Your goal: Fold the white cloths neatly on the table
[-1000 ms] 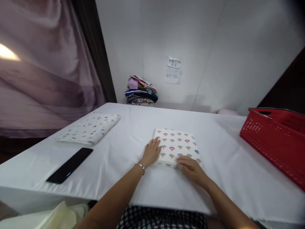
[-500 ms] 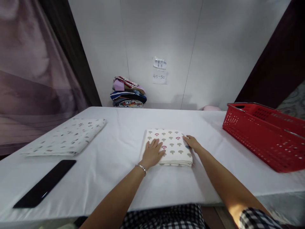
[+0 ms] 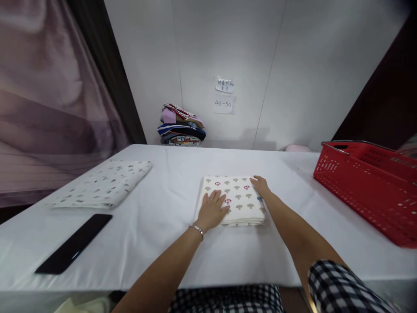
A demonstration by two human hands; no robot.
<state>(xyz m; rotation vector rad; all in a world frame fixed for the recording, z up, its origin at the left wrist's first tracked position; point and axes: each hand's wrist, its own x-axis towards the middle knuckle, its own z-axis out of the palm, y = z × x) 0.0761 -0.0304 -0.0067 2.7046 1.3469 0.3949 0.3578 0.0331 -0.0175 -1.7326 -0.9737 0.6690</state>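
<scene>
A folded white cloth [image 3: 239, 208] with grey, red and blue mushroom prints lies in front of me as a neat, layered rectangle. My left hand [image 3: 211, 211] rests flat on its near left part, fingers spread; a silver bracelet circles that wrist. At the cloth's far right corner, my right hand [image 3: 261, 186] touches the edge with its fingers stretched out. The undersides of both hands are hidden.
On the left of the white-covered table [image 3: 156, 243] lie another folded printed cloth [image 3: 100, 184] and a flat black object [image 3: 74, 243]. A stack of folded fabrics [image 3: 182, 128] stands by the wall. The red basket [image 3: 365, 191] is at right.
My right hand has slid along the cloth's right edge, away from me to the far corner. The left hand stays on the cloth. The whole view has shifted slightly.
</scene>
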